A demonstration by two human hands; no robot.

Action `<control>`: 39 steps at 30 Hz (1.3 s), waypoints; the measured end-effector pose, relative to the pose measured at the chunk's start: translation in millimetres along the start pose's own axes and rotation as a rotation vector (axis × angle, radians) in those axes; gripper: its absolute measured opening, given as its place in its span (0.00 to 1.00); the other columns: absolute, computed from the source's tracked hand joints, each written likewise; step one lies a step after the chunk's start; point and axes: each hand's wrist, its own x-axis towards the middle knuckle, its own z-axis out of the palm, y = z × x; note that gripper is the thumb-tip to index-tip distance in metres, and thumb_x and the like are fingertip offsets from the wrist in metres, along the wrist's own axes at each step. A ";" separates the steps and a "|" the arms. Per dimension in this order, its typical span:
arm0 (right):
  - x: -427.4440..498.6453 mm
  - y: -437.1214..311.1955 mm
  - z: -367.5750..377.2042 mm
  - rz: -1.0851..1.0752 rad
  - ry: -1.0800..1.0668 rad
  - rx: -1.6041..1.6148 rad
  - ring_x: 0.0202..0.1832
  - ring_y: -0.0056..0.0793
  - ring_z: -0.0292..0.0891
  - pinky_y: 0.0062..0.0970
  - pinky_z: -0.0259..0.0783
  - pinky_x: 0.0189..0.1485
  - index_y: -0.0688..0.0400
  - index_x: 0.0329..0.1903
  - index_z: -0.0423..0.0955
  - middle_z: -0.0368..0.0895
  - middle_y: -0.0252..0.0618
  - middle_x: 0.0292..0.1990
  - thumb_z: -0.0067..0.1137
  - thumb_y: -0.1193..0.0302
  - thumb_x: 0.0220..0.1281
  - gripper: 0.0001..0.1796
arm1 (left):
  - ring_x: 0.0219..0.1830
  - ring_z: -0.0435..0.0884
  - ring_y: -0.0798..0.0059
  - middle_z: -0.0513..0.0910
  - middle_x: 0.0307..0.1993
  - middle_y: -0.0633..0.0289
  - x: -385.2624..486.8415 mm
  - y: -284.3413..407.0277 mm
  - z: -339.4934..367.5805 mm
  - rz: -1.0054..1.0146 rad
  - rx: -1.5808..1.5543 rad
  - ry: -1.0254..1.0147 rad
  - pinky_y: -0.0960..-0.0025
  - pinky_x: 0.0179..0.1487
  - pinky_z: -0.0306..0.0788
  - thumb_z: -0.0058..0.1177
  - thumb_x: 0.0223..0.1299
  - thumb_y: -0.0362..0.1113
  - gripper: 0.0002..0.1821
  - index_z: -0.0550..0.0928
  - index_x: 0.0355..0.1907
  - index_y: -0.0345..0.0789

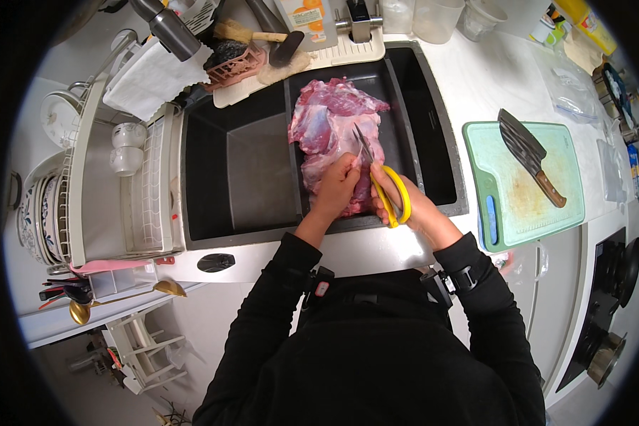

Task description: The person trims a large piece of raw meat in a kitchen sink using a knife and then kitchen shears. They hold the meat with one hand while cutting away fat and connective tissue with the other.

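A large piece of raw meat (319, 133), red with pale membrane, lies in a dark tray set in the black double sink (266, 186). My right hand (404, 199) holds yellow-handled scissors (396, 197), their metal blades pointing up and away over the meat and slightly parted. Just left of the blades, my left hand (338, 183) pinches a thin whitish strip of membrane (358, 154) between thumb and fingers. The meat under both hands is partly hidden.
Right of the sink, a cleaver (527, 149) with a wooden handle rests on a green cutting board (527, 202). A dish rack (160, 186) with cups and plates stands at left. Behind the sink are a brush (245, 33), a faucet (170, 32) and several containers.
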 end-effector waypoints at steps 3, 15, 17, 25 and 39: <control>5.5 -7.3 -4.9 -0.039 -0.026 0.072 0.12 0.19 0.62 0.18 0.62 0.15 0.56 0.27 0.64 0.65 0.30 0.16 0.44 0.38 0.62 0.31 | 0.24 0.61 0.90 0.64 0.22 0.74 2.0 -1.4 -4.5 0.028 0.066 0.007 0.81 0.25 0.56 0.44 0.65 0.29 0.05 0.70 0.31 0.35; 20.6 -22.2 -6.7 0.001 -0.108 0.256 0.13 0.22 0.61 0.20 0.60 0.15 0.57 0.27 0.64 0.64 0.32 0.17 0.48 0.34 0.55 0.35 | 0.24 0.63 0.90 0.66 0.22 0.73 7.7 -5.0 -11.5 0.053 0.114 0.031 0.80 0.26 0.58 0.45 0.64 0.29 0.03 0.73 0.34 0.33; 20.8 -23.3 -6.4 0.003 -0.147 0.287 0.13 0.19 0.60 0.17 0.59 0.16 0.56 0.26 0.64 0.64 0.30 0.16 0.42 0.32 0.57 0.35 | 0.23 0.64 0.90 0.67 0.22 0.73 8.1 -6.3 -12.0 0.044 0.083 0.044 0.80 0.25 0.59 0.45 0.64 0.29 0.03 0.74 0.35 0.33; 19.0 -33.2 -18.8 0.118 -0.379 0.433 0.20 0.25 0.63 0.23 0.62 0.24 0.58 0.29 0.65 0.65 0.33 0.19 0.38 0.27 0.53 0.41 | 0.19 0.67 0.89 0.68 0.18 0.72 7.1 -3.4 -18.2 -0.013 0.114 0.139 0.80 0.21 0.61 0.46 0.63 0.30 0.04 0.74 0.32 0.34; -5.0 -41.4 -16.6 -0.017 -0.189 0.124 0.11 0.13 0.58 0.14 0.54 0.13 0.54 0.27 0.64 0.62 0.26 0.14 0.39 0.33 0.59 0.34 | 0.23 0.72 0.75 0.75 0.27 0.62 25.6 19.6 -32.0 0.380 0.376 0.283 0.75 0.29 0.67 0.54 0.51 0.29 0.05 0.75 0.30 0.32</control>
